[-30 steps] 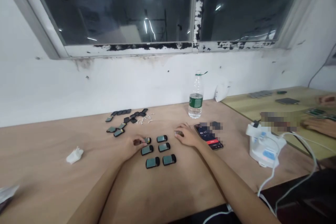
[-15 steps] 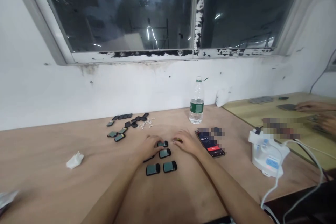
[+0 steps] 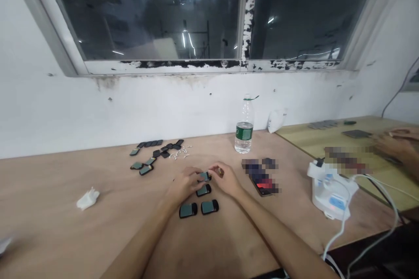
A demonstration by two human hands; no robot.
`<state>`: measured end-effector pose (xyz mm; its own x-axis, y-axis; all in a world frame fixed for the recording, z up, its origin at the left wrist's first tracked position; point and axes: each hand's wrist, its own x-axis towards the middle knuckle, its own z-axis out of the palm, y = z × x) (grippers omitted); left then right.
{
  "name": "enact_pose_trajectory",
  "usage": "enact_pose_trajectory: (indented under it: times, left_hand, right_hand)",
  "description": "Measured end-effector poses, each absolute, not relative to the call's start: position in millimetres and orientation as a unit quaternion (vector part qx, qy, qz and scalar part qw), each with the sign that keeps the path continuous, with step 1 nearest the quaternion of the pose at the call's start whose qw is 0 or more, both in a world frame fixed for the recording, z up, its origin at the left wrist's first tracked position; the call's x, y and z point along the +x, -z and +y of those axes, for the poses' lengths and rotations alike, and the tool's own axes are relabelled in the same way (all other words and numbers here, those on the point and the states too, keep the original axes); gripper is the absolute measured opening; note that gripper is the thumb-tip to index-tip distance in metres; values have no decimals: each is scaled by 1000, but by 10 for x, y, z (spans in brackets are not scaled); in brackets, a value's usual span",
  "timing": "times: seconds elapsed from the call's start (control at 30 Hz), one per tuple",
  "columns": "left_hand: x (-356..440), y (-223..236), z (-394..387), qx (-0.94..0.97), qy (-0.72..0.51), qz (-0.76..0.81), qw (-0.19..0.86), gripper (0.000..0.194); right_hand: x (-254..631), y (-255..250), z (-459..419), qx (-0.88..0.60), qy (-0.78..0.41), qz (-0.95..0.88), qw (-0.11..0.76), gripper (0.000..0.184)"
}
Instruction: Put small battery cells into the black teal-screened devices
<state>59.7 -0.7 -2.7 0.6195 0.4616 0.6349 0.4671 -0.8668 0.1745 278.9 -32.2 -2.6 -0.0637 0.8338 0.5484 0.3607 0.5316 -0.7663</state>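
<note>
My left hand (image 3: 186,184) is closed, its fingertips and thumb on a small flat black-rimmed piece (image 3: 205,176) with a grey-green face, which lies on the table. My right hand (image 3: 226,178) is at this piece's right end, thumb and forefinger pinched together; what they hold is too small to make out. Just below lies a second such piece (image 3: 203,190). Nearer to me are two more, a left piece (image 3: 188,210) and a right piece (image 3: 209,206), side by side and apart from both hands.
Several more dark pieces (image 3: 146,169) lie at the back left beside small white bits (image 3: 178,153). A water bottle (image 3: 244,133) stands by the wall. On the right are a phone (image 3: 264,186), a white power strip (image 3: 330,196) with cables and another person's hands (image 3: 393,144). Crumpled white tissue (image 3: 87,199) lies left.
My right hand has moved left and up to the piece at my left fingertips, its fingers now closer together. A dark piece seen beneath my left hand is now mostly hidden.
</note>
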Motion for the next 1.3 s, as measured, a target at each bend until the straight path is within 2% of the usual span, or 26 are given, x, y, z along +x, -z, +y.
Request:
enact_pose_trajectory:
  times: [0.3, 0.43, 0.6, 0.7, 0.87, 1.03, 1.2, 1.3]
  left_hand:
    - [592, 6, -55, -898, 360, -249, 32, 14]
    - [587, -13, -65, -899, 361, -244, 44, 15]
    - [558, -17, -46, -886, 400, -233, 40, 16]
    - [550, -6, -36, -889, 391, -237, 21, 13]
    - [584, 28, 2, -881, 386, -273, -30, 11]
    - [567, -3, 79, -854, 334, -391, -85, 12]
    - [549, -26, 116, -858, 284, -412, -118, 14]
    - [575, -32, 100, -859, 263, -423, -121, 13]
  right_hand:
    - [2780, -3, -347, -412, -192, -719, 525, 10]
    - [2786, -18, -359, -380, -261, -711, 531, 8]
    - [2819, 59, -327, -347, -363, -710, 493, 32]
    - [2829, 133, -284, -337, -374, -709, 494, 27]
    - [2974, 72, -266, -342, -264, -768, 473, 20]
    - [3330, -58, -187, -429, -108, -765, 468, 26]
    - [3423, 47, -111, -502, -67, -780, 368, 17]
    - [3373, 113, -125, -518, -59, -793, 315, 24]
